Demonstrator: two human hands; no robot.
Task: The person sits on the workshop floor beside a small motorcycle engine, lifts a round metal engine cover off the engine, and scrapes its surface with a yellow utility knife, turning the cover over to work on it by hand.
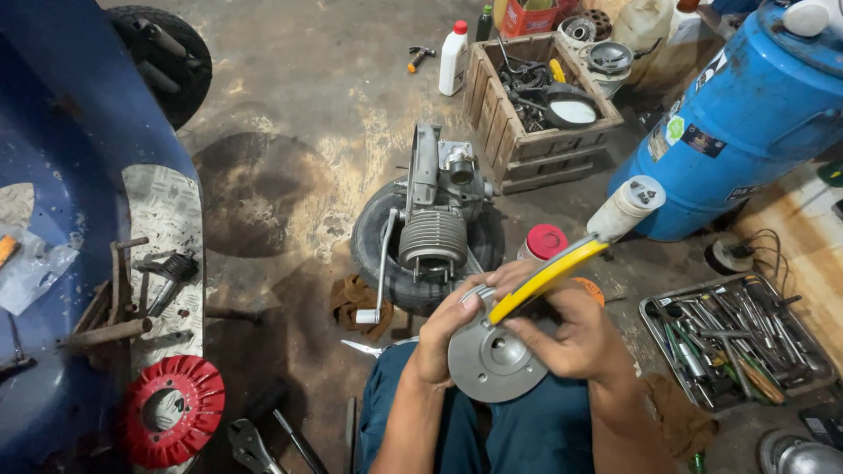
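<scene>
Down on a stained, oily concrete floor of a workshop, and the person sits with dark blue trousers under the work. The left hand is wrapped around the left rim of a round grey metal disc, fingers curled over its top edge, gripping it firmly above the lap. The right hand is closed on the disc's right side and pinches the lower end of a yellow-handled tool, which slants up and away to the right, ending in a white cap. Just beyond both hands, a finned engine rests on a black tyre, a silver lever hanging down its left side. A red-lidded can stands just past the right hand. To the right of the right hand lies a metal tray crammed with tools. Farther out ahead, a wooden crate holds parts, with a white bottle beside it, and a big blue drum looms to the right. Well off to the left of the left hand, a red finned ring lies by a blue scooter body.
</scene>
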